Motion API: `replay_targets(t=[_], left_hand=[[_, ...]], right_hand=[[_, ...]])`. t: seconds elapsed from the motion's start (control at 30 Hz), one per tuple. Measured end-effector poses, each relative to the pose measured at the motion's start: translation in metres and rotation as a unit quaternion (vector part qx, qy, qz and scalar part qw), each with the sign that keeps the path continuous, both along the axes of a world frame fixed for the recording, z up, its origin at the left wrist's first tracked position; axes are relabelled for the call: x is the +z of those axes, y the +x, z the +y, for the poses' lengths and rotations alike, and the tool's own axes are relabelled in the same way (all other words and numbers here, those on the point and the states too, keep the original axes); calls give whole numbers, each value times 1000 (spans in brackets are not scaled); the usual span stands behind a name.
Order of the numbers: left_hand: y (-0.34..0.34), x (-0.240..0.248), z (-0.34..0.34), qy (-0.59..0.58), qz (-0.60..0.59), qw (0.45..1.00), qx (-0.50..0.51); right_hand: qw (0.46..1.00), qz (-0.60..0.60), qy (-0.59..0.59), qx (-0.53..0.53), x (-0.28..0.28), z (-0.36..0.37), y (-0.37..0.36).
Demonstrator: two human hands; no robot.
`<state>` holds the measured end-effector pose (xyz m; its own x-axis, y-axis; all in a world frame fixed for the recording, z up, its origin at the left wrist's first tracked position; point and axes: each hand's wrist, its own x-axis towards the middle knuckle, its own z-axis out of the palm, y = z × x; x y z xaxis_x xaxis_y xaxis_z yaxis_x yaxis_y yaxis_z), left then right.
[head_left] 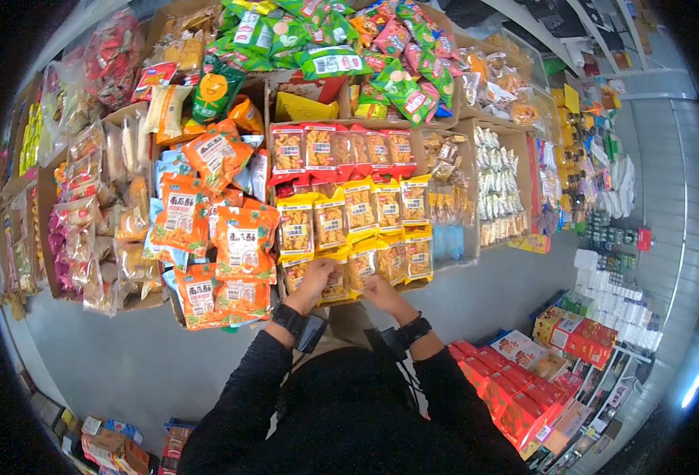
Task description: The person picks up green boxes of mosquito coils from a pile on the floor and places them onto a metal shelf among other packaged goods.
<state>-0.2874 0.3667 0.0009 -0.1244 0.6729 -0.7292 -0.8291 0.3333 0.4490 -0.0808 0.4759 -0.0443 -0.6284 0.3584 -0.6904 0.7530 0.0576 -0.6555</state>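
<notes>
The yellow packets (359,207) are arranged in neat rows in the near part of a cardboard box (421,152); each shows golden-brown pieces and a pale label. The left hand (316,280) and the right hand (385,295) are at the front row, fingers curled; whether they grasp a packet, I cannot tell. Behind are red packets (320,150); to the left, orange packets (245,241).

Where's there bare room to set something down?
Grey floor shows to the lower left of the orange plastic snack bags, and between the yellow plastic snack packets and stacked red rectangular boxes. The bags and packets themselves lie crowded together.
</notes>
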Motion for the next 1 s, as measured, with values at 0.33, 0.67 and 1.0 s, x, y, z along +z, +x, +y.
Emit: replay_targets(t=[0.33,0.67,1.0], left_hand=[[-7,15,-7,-38,6,994,-104],[25,50,18,17,-21,993,-117],[119,101,69,21,110,981,-161]], right_hand=[[994,16,66,-83,76,16,17],[983,38,133,-124,87,36,69],[945,63,51,-318,77,24,263]])
